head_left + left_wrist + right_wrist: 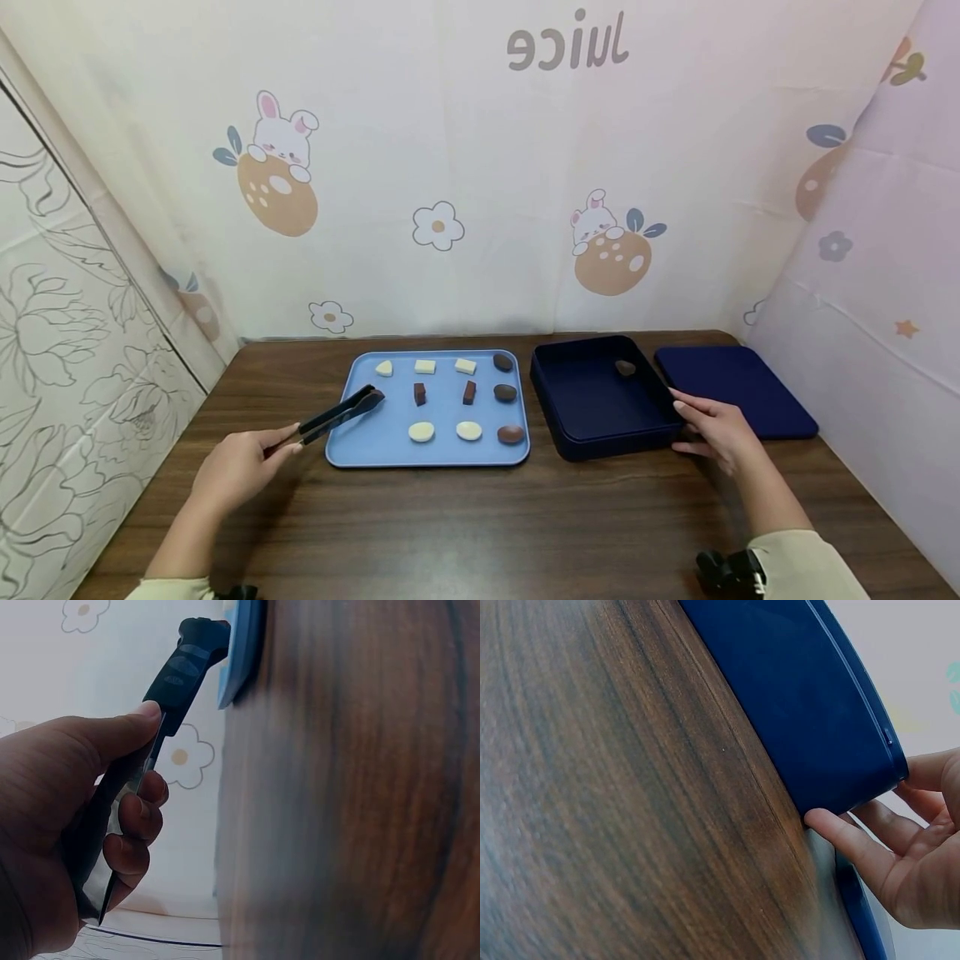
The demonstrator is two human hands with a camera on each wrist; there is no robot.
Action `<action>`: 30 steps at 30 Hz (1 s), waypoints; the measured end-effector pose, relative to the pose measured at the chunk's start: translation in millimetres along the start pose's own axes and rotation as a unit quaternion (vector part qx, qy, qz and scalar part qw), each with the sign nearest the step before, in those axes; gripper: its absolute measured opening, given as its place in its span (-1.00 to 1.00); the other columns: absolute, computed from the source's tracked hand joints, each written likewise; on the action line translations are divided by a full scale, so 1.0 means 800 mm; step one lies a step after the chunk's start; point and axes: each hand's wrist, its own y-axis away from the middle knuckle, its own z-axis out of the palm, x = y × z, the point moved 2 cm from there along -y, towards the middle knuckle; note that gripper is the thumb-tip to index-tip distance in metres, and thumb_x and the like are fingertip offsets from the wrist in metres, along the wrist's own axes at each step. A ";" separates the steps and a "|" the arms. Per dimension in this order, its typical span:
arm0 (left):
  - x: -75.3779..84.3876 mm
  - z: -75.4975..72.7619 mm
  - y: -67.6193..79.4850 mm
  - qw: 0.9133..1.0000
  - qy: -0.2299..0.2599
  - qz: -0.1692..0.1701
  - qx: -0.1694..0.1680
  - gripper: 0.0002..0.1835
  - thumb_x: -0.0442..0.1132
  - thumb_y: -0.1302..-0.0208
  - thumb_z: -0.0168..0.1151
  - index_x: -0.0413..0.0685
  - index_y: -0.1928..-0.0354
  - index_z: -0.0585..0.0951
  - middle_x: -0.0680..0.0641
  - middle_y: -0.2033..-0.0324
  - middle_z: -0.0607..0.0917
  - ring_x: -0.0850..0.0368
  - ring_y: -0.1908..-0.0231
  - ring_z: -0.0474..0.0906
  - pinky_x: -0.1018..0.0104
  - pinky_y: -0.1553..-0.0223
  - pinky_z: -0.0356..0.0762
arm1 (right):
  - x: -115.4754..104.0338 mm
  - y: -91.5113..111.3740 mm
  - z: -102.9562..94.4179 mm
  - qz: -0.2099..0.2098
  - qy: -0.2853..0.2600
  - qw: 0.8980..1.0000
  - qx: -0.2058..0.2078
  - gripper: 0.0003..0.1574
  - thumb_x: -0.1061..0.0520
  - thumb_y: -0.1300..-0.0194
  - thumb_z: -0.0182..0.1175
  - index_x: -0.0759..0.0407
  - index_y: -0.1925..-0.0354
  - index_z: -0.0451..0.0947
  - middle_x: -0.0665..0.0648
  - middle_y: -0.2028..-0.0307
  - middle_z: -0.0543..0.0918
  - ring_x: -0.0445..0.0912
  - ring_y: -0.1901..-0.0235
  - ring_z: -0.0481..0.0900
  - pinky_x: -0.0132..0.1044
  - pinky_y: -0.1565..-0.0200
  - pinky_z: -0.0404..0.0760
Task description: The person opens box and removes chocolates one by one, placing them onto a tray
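My left hand (236, 471) grips black tongs (330, 421), thumb on one side and curled fingers on the other in the left wrist view. The tips of the tongs reach over the left part of a light blue tray (442, 456), around a dark brown chocolate (379, 395); whether they pinch it is too small to tell. White and brown chocolates (469, 431) stand in rows on this tray. My right hand (720, 432) touches the right side of a navy box (615, 443), fingers and thumb extended. One brown chocolate (625, 367) lies inside, near the back.
A flat navy lid (738, 387) lies on the wooden table (450, 533) to the right of the box, behind my right hand. A printed curtain (495, 167) rises along the table's back edge, with hangings at both sides.
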 end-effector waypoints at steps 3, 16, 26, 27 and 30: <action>-0.002 0.003 0.001 1.000 0.006 -0.003 -0.005 -0.57 -0.01 -0.26 0.34 -0.03 -0.12 0.67 0.18 0.79 0.19 0.29 0.74 0.01 0.37 0.72 0.05 | 0.000 0.000 0.000 -0.001 0.001 1.000 -0.001 -0.25 0.01 -0.50 0.04 0.26 -0.45 0.02 0.38 -0.49 -0.26 0.45 -0.39 -0.26 -0.11 0.09 0.63; -0.001 -0.002 0.000 0.999 0.030 -0.026 -0.030 -0.43 0.11 -0.29 0.27 -0.11 -0.20 0.60 0.12 0.66 0.41 0.19 0.64 0.21 0.29 0.58 0.18 | 0.000 -0.001 0.000 -0.001 0.002 1.000 -0.001 -0.25 0.02 -0.51 0.03 0.29 -0.45 0.00 0.38 -0.49 -0.28 0.45 -0.39 -0.26 -0.12 0.09 0.63; 0.016 0.001 0.001 0.998 0.066 -0.016 0.013 -0.51 0.04 -0.22 0.37 -0.03 -0.13 0.67 0.15 0.63 0.49 0.23 0.58 0.32 0.35 0.58 0.26 | 0.001 0.002 0.001 0.008 -0.003 1.000 0.001 -0.25 0.00 -0.50 0.04 0.24 -0.45 0.01 0.36 -0.49 -0.28 0.43 -0.40 -0.27 -0.12 0.08 0.63; 0.019 0.002 0.001 0.997 0.075 -0.016 0.018 -0.52 0.03 -0.21 0.38 -0.03 -0.12 0.67 0.14 0.62 0.50 0.24 0.58 0.33 0.36 0.58 0.28 | 0.001 0.002 0.001 0.008 -0.002 1.000 0.002 -0.25 0.00 -0.50 0.04 0.24 -0.45 0.02 0.36 -0.49 -0.28 0.43 -0.40 -0.27 -0.12 0.09 0.63; 0.030 0.005 0.001 0.994 0.105 -0.009 0.030 -0.53 0.00 -0.19 0.40 -0.03 -0.11 0.68 0.11 0.60 0.48 0.26 0.58 0.32 0.37 0.60 0.27 | 0.000 0.002 0.002 0.006 0.000 1.000 0.005 -0.26 0.00 -0.50 0.04 0.24 -0.45 0.02 0.36 -0.49 -0.27 0.42 -0.40 -0.25 -0.13 0.09 0.63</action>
